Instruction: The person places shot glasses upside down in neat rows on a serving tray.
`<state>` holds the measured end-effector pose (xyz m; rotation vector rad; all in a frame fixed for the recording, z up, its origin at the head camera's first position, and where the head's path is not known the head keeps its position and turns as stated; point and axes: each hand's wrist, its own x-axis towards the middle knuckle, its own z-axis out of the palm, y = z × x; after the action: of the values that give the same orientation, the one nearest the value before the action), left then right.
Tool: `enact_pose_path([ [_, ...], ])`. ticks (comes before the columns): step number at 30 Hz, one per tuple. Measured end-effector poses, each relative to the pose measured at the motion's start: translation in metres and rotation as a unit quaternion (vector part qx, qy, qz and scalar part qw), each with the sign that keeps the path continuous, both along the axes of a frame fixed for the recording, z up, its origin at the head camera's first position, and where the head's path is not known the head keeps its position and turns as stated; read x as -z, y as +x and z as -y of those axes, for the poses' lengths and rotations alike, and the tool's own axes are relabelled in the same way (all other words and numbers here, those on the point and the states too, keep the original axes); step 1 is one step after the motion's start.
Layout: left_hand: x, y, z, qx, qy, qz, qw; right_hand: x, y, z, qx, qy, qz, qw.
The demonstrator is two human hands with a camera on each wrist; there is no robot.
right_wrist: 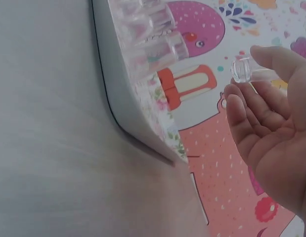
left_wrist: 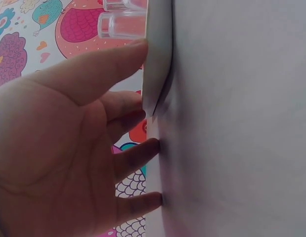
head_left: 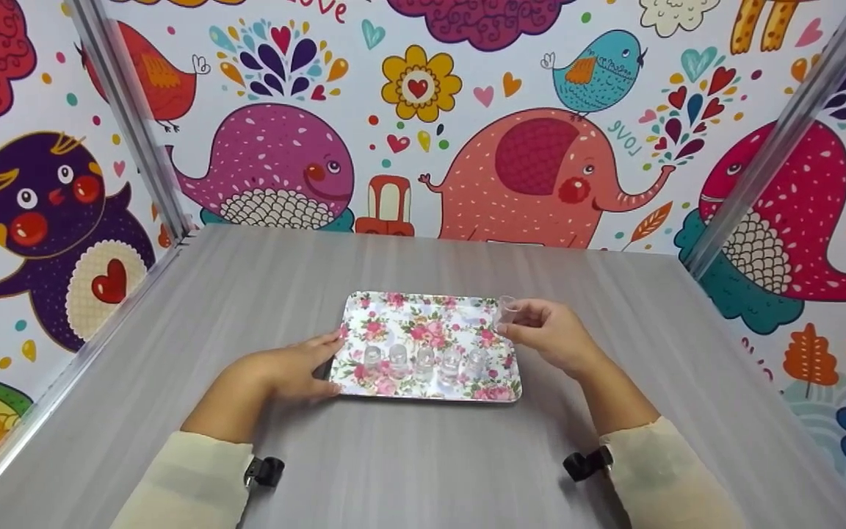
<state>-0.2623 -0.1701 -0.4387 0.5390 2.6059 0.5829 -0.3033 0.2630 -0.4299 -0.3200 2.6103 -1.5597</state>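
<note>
A floral tray lies on the table, with several small clear shot glasses in a row along its near half. In the left wrist view, a glass on the tray stands with its thick base upward. My left hand rests at the tray's left edge, fingers fairly straight; in its wrist view the thumb touches the rim and two fingertips meet the table. Over the tray's far right corner, my right hand pinches another shot glass between thumb and fingers, its wide mouth up.
The grey table stretches around the tray on all sides. Patterned wall panels rise at the back and sides, with metal posts at the corners. Black cameras sit on both wrists.
</note>
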Motion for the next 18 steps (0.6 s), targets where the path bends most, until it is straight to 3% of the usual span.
enact_pose_path([
  [7, -0.0019, 0.0009, 0.0011, 0.006, 0.009, 0.002, 0.9999, -0.0088, 0.0112, -0.0024, -0.033, -0.027, -0.027, 0.999],
  [18, -0.0027, 0.0021, -0.0003, 0.001, 0.007, 0.009, 0.9999, -0.0069, 0.0115, -0.0018, -0.062, -0.068, -0.026, 0.995],
])
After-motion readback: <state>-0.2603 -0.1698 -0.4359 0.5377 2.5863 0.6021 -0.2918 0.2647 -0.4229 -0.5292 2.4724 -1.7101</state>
